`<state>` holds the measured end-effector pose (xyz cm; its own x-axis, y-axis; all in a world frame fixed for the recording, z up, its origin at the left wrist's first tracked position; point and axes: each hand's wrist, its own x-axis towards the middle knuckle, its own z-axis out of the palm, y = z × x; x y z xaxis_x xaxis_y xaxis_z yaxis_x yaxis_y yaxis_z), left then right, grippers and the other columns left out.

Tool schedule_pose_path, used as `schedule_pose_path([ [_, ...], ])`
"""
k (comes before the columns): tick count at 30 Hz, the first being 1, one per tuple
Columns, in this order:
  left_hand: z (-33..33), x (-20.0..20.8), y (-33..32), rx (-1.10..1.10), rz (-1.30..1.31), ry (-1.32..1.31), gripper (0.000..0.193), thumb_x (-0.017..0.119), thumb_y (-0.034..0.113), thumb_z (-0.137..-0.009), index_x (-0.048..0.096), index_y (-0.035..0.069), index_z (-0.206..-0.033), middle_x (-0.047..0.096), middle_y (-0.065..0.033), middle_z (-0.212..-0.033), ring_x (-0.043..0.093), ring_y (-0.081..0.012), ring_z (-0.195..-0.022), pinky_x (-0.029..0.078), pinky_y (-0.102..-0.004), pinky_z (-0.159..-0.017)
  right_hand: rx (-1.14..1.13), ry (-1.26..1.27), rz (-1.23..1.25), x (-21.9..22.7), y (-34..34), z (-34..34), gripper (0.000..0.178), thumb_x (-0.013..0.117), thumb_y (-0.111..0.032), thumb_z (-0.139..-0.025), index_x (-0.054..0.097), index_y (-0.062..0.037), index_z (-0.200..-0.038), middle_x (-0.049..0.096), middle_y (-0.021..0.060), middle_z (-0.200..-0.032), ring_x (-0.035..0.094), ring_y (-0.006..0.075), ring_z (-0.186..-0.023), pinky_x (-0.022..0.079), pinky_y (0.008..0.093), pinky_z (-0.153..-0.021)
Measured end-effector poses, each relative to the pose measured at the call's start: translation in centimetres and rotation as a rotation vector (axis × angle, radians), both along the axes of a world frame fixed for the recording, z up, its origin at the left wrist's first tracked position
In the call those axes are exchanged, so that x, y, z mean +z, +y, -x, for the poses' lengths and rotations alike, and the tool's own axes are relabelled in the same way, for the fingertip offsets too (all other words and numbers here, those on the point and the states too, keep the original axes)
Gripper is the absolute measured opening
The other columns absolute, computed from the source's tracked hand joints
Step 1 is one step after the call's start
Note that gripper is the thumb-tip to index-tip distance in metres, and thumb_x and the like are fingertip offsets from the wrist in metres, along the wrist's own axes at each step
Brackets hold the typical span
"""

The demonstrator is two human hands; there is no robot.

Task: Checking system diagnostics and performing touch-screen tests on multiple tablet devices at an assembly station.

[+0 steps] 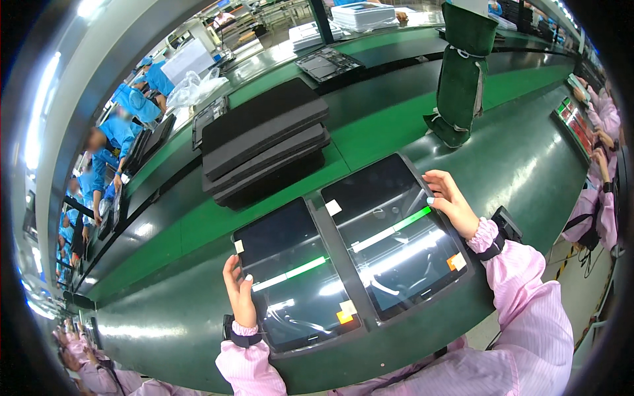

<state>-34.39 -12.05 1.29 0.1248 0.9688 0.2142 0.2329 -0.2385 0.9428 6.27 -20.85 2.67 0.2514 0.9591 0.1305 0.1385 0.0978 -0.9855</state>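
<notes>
Two dark glossy tablet screens lie side by side in a grey tray (319, 228) on the green workbench. My left hand (239, 289) rests on the left edge of the left tablet (290, 270), fingers extended against its rim. My right hand (451, 201) touches the right edge of the right tablet (389, 231), fingers curled lightly over it. Each screen carries small white and orange stickers and a green strip. Both wrists wear dark straps over pink sleeves.
A stack of black foam trays (264, 142) sits behind the tablets. A tall green padded stand (462, 72) rises at the back right. Workers in blue sit along the left line, and others in pink along the right edge (601, 132).
</notes>
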Motion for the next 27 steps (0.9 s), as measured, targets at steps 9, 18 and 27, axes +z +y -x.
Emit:
schedule_pose_path([
  [9, 0.09, 0.21, 0.05, -0.003, 0.013, 0.009, 0.053, 0.045, 0.008, -0.072, 0.034, 0.005, -0.124, 0.035, -0.01, -0.126, 0.033, -0.0241, -0.113, 0.026, -0.036, -0.095, 0.002, -0.025, -0.006, -0.21, 0.02, -0.16, 0.047, 0.054, -0.009, -0.074, 0.035, -0.0067, -0.118, 0.039, 0.0088, -0.12, 0.038, 0.0214, -0.11, 0.031, 0.0319, -0.093],
  [18, 0.29, -0.34, 0.19, -0.008, -0.01, 0.016, 0.054, 0.047, 0.008, -0.071, 0.035, 0.005, -0.124, 0.035, -0.0087, -0.125, 0.033, -0.0238, -0.112, 0.027, -0.0353, -0.095, 0.004, -0.049, 0.007, 0.03, -0.03, -0.04, 0.046, 0.053, -0.007, -0.075, 0.036, -0.0057, -0.117, 0.04, 0.0077, -0.118, 0.039, 0.0199, -0.109, 0.032, 0.0306, -0.092],
  [27, 0.37, -0.57, 0.3, -0.003, 0.007, -0.016, 0.054, 0.048, 0.009, -0.071, 0.035, 0.005, -0.123, 0.036, -0.0088, -0.124, 0.034, -0.024, -0.11, 0.03, -0.0345, -0.091, 0.008, -0.04, -0.015, -0.36, 0.15, -0.1, 0.044, 0.053, -0.007, -0.075, 0.037, -0.0048, -0.117, 0.042, 0.008, -0.115, 0.039, 0.0198, -0.107, 0.034, 0.0308, -0.09],
])
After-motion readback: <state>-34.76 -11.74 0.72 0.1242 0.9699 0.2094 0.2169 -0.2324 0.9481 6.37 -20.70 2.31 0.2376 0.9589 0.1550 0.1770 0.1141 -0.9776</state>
